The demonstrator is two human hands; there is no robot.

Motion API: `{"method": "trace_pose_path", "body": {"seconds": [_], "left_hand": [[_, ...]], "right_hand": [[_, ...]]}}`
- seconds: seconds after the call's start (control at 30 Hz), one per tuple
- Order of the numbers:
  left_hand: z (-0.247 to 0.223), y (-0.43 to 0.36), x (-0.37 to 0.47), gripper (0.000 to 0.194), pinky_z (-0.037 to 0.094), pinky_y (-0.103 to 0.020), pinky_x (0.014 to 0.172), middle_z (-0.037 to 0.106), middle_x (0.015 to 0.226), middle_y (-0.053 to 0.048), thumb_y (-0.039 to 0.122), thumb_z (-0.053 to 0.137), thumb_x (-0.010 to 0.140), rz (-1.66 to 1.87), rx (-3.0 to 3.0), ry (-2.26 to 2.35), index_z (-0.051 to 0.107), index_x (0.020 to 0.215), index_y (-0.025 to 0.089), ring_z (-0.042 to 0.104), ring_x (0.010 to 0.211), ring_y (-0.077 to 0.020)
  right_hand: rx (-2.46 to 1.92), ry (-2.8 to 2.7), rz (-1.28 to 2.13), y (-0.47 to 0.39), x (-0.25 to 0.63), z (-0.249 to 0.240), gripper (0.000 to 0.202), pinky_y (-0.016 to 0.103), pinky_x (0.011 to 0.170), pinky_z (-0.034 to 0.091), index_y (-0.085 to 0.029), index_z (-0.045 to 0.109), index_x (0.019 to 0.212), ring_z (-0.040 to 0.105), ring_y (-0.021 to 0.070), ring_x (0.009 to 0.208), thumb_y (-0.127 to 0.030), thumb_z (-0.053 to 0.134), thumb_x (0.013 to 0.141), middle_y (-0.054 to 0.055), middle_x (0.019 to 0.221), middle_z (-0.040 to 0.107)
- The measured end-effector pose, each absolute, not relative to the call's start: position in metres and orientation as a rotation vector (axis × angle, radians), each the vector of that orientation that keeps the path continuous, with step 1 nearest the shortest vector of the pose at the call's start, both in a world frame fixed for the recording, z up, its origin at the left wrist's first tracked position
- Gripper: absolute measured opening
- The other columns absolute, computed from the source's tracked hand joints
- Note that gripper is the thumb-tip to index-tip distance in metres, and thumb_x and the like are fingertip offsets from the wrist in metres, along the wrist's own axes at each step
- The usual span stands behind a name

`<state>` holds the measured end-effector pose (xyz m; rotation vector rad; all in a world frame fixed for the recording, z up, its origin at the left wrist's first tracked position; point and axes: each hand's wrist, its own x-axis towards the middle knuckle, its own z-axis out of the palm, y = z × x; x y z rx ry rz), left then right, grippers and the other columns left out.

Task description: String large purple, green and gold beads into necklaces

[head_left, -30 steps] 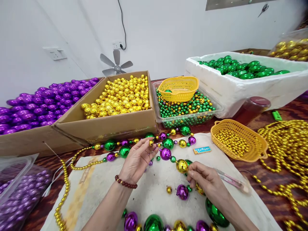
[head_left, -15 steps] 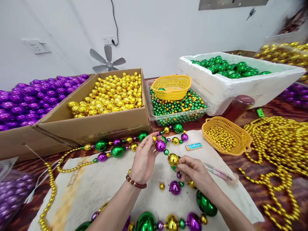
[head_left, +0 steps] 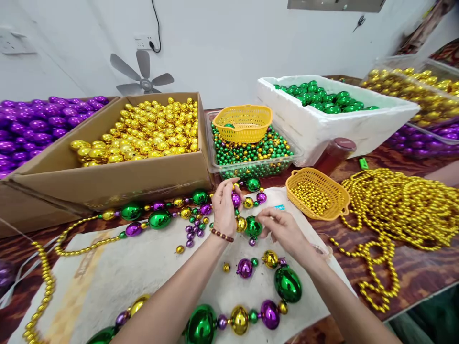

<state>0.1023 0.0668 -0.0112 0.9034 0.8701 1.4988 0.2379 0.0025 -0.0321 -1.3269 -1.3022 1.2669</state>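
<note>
My left hand [head_left: 225, 208], with a beaded bracelet at the wrist, is closed around part of a bead string near a purple ball [head_left: 235, 199] and a gold ball [head_left: 241, 224]. My right hand [head_left: 281, 229] has its fingertips together beside the large green ball [head_left: 253, 226]; whether they grip it or a thread is too small to tell. Below, on the white cloth [head_left: 143, 272], lie a loose gold bead [head_left: 226, 267], a purple ball [head_left: 245, 268] and a curved string with a big green ball [head_left: 288, 284].
Behind stand a cardboard box of gold balls [head_left: 143, 174], a clear tub [head_left: 251, 168] with a yellow basket on top, and a white foam box [head_left: 308, 126]. Right are a basket of gold beads [head_left: 344, 205], a red-lidded jar [head_left: 333, 155] and heaped gold bead strands [head_left: 405, 205].
Both hands have moved slightly further up the cloth. The large green ball now shows between them, and small purple and green beads have come into sight left of my left hand. The view has shifted right.
</note>
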Motion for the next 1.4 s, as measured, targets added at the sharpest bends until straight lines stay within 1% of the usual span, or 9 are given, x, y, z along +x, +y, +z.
{"method": "trace_pose_path", "body": {"seconds": [0.13,0.3,0.6,0.83,1.0,1.1,1.2,1.27,1.4], "left_hand": [[-0.011,0.052,0.094,0.031,0.032,-0.016,0.037,0.055,0.068,0.003,0.036,0.052,0.09,1.331,1.101,0.856,0.056,0.116,0.021,0.047,0.049,-0.0083],[-0.012,0.038,0.087,0.041,0.032,-0.015,0.036,0.057,0.069,0.002,0.036,0.054,0.09,1.2,1.198,0.908,0.046,0.129,0.026,0.046,0.049,-0.0091],[-0.005,0.034,0.092,0.022,0.035,-0.016,0.037,0.061,0.072,0.002,0.04,0.052,0.09,1.201,1.177,0.951,0.049,0.103,0.023,0.05,0.048,-0.0087],[0.008,0.028,0.115,0.023,0.033,-0.014,0.035,0.057,0.067,0.003,0.044,0.054,0.088,1.21,1.145,0.907,0.052,0.089,0.021,0.049,0.047,-0.0075],[0.014,0.028,0.121,0.023,0.028,-0.014,0.032,0.056,0.062,0.002,0.042,0.052,0.089,1.116,1.244,0.86,0.059,0.089,0.02,0.048,0.045,-0.0076],[0.019,0.032,0.122,0.02,0.027,-0.014,0.031,0.056,0.064,0.002,0.039,0.053,0.089,1.105,1.24,0.829,0.059,0.089,0.019,0.05,0.047,-0.0077],[0.025,0.038,0.124,0.019,0.028,-0.014,0.032,0.057,0.067,0.002,0.039,0.057,0.086,1.048,1.177,0.761,0.057,0.086,0.02,0.052,0.049,-0.0082],[0.028,0.042,0.126,0.02,0.031,-0.015,0.034,0.058,0.069,0.0,0.039,0.059,0.084,0.973,1.142,0.723,0.056,0.084,0.019,0.054,0.051,-0.009],[0.03,0.046,0.13,0.021,0.039,-0.017,0.041,0.06,0.07,-0.002,0.039,0.061,0.084,0.88,1.156,0.712,0.057,0.083,0.018,0.056,0.055,-0.0104]], "right_hand": [[-1.171,-1.251,1.175,0.028,0.237,-0.002,0.021,0.019,0.039,0.031,-0.018,0.066,0.091,0.057,0.0078,0.048,-0.036,0.058,0.086,0.0,0.08,0.065],[-0.969,-1.257,1.457,0.053,0.224,0.013,0.018,0.017,0.039,0.028,-0.016,0.069,0.085,0.045,0.0055,0.041,-0.032,0.064,0.08,-0.006,0.053,0.054],[-0.911,-1.29,1.485,0.056,0.225,0.02,0.014,0.016,0.037,0.027,-0.017,0.06,0.075,0.038,0.0046,0.036,-0.028,0.06,0.083,-0.009,0.044,0.046],[-1.016,-1.358,1.244,0.066,0.232,0.029,0.017,0.017,0.035,0.033,-0.02,0.053,0.076,0.043,0.006,0.033,-0.033,0.056,0.087,-0.009,0.048,0.048],[-0.993,-1.152,1.042,0.071,0.252,0.048,0.024,0.015,0.032,0.029,-0.02,0.05,0.079,0.049,0.0029,0.036,-0.041,0.054,0.09,-0.004,0.07,0.062],[-0.9,-1.107,1.173,0.066,0.26,0.054,0.025,0.014,0.036,0.034,-0.019,0.053,0.082,0.056,0.0048,0.046,-0.042,0.059,0.086,-0.002,0.077,0.064],[-0.852,-1.197,1.333,0.057,0.267,0.053,0.021,0.014,0.042,0.039,-0.016,0.062,0.089,0.059,0.0061,0.056,-0.033,0.069,0.079,0.001,0.081,0.067],[-0.905,-1.247,1.285,0.054,0.271,0.051,0.019,0.013,0.04,0.037,-0.015,0.063,0.086,0.06,0.0063,0.055,-0.032,0.069,0.08,0.002,0.079,0.068],[-1.019,-1.179,1.08,0.054,0.28,0.048,0.025,0.013,0.034,0.035,-0.019,0.052,0.082,0.059,0.0076,0.042,-0.044,0.056,0.089,-0.002,0.063,0.065]]}}
